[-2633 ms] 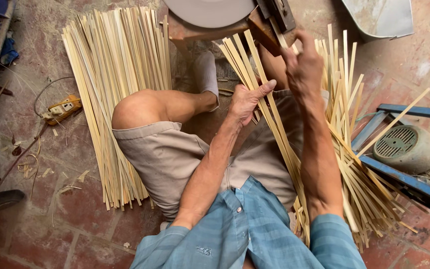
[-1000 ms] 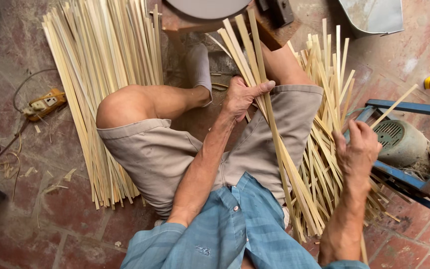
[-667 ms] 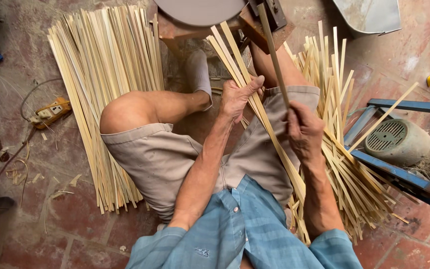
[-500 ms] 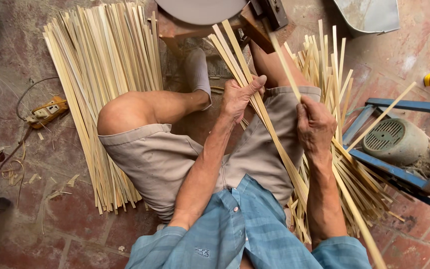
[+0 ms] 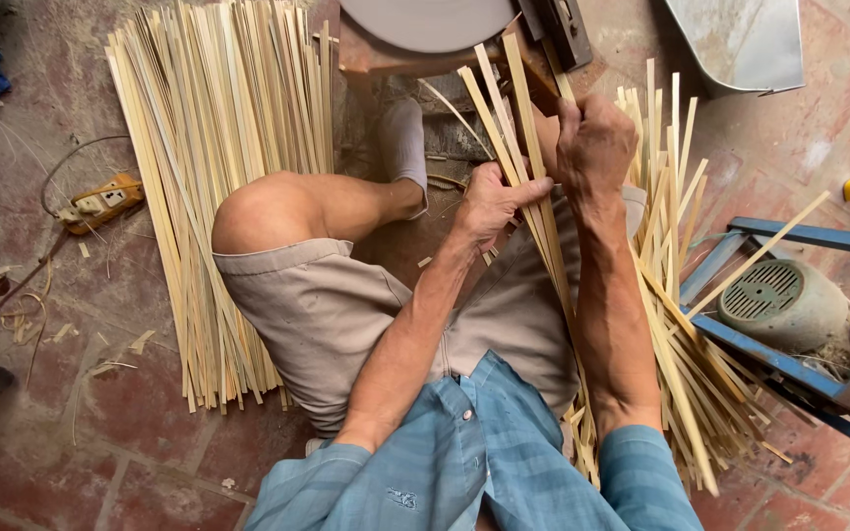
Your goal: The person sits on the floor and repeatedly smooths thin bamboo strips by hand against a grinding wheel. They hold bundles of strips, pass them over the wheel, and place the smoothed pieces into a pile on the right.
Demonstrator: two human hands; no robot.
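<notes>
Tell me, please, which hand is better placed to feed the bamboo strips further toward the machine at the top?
Probably the right hand: it sits higher on the bamboo strips, fist closed, nearest the machine. The left hand grips lower down, steadying the bundle.

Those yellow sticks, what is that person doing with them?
A person sits on a brick floor with thin bamboo strips laid across the lap. The left hand grips a small bunch of them, and the right hand closes around the same bunch a little higher up, near a grey machine. A big neat pile of strips lies on the person's left, and a messier heap sits on the right beside a blue metal frame.
</notes>
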